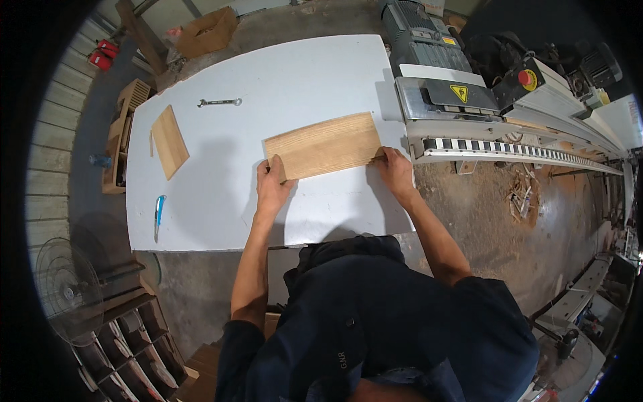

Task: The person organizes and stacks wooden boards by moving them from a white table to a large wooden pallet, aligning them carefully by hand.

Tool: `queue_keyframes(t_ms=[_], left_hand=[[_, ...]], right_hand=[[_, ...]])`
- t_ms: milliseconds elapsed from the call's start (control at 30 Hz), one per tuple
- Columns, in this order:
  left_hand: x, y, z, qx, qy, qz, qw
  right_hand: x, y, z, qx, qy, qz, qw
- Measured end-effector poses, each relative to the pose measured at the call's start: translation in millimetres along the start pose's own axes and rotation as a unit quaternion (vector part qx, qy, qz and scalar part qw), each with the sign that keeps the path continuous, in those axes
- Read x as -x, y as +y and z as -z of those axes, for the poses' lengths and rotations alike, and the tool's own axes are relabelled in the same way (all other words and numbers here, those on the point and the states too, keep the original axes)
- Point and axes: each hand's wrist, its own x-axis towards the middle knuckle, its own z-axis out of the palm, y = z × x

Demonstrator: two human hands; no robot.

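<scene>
A rectangular wooden board with light brown grain is between my two hands, slightly tilted, over the white table. My left hand grips its near left corner, thumb and fingers closed on the edge. At the near right corner, my right hand pinches the board's edge. Whether the board rests on the table or is a little raised, I cannot tell. To the left lies a smaller wooden board with a thin wood strip beside it.
A wrench lies toward the table's far side, and a blue utility knife near its left front. Right of the table stands a machine with a motor, a red stop button and a long rail. A fan stands lower left.
</scene>
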Motion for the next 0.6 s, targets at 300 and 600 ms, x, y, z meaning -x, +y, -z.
queue_keyframes(t_ms=[300,600], left_hand=[[4.2,-3.0,-8.6,-0.028,0.063,-0.044,0.997],[1.4,-3.7,-6.3,-0.057,0.040,-0.030,0.997]], right_hand=[[-1.5,11.3,-9.3,0.026,0.010,-0.001,1.000],[-6.4,14.7,-9.9,0.091,-0.048,-0.001,0.995]])
